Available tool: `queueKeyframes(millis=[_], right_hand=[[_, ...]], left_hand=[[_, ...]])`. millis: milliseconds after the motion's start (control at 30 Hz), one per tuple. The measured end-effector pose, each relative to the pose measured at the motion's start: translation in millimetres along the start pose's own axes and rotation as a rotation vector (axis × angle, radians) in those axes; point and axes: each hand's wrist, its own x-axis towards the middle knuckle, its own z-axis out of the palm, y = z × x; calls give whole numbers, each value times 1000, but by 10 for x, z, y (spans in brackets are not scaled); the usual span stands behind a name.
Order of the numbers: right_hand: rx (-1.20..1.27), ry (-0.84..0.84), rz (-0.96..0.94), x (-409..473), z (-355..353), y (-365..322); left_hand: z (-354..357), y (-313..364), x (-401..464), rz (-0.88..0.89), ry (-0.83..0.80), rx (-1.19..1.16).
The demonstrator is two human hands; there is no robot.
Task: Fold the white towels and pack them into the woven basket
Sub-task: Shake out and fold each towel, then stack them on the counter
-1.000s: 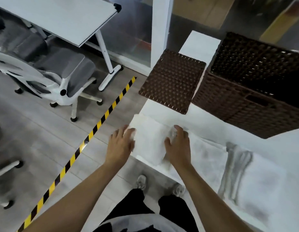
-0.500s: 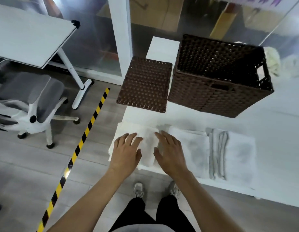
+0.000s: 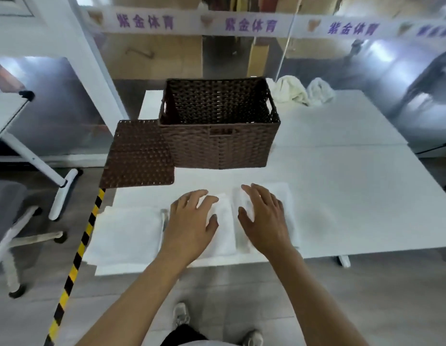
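A folded white towel point(image 3: 225, 228) lies near the table's front edge, under both my hands. My left hand point(image 3: 190, 222) lies flat on its left part with fingers spread. My right hand point(image 3: 263, 221) lies flat on its right part, fingers straight. Another folded white towel point(image 3: 127, 233) sits to the left, at the table's front left corner. The brown woven basket point(image 3: 219, 143) stands open behind the towels, and I see nothing inside it. Its flat woven lid point(image 3: 139, 156) lies to its left.
Two crumpled towels point(image 3: 301, 92) sit at the back of the white table point(image 3: 341, 196), right of the basket. A yellow-black floor stripe point(image 3: 77, 255) runs along the table's left side. An office chair point(image 3: 12, 221) and a desk leg point(image 3: 42, 166) stand at the left.
The view swung right and up, bringing the whole basket and table into sight. Both hands moved from the left towel onto the towel to its right.
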Motion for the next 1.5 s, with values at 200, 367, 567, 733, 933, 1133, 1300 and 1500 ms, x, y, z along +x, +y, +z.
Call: queueKeyframes(millis=[200,367,567,733,933,1133,1300,1500], right_hand=[[-12,83,42,-292,-646,957],[-34,93,113,-422,-1028,1596],[-24,93,161,-245,-1261,2263],[3,85,163,151,-1329,2776],[-10,31,194,668,-1475,3362],[-11,22,235,1155,-1673,3970],[1,-9,201,1669,-1698,4430],[19,-115,142,2530,-1597,5053]], left_hand=[[334,1022,141,78,4,-14],[619,1685,306,106,-28,-19],[914,2207,694,119,-68,-14],[1209,2440,1215,112,-69,-40],[1590,2715,1922,94,-73,-86],[1913,2975,2630,103,-101,-68],[2193,3084,3137,50,-107,-53],[2651,3214,3776,-42,-144,-38]])
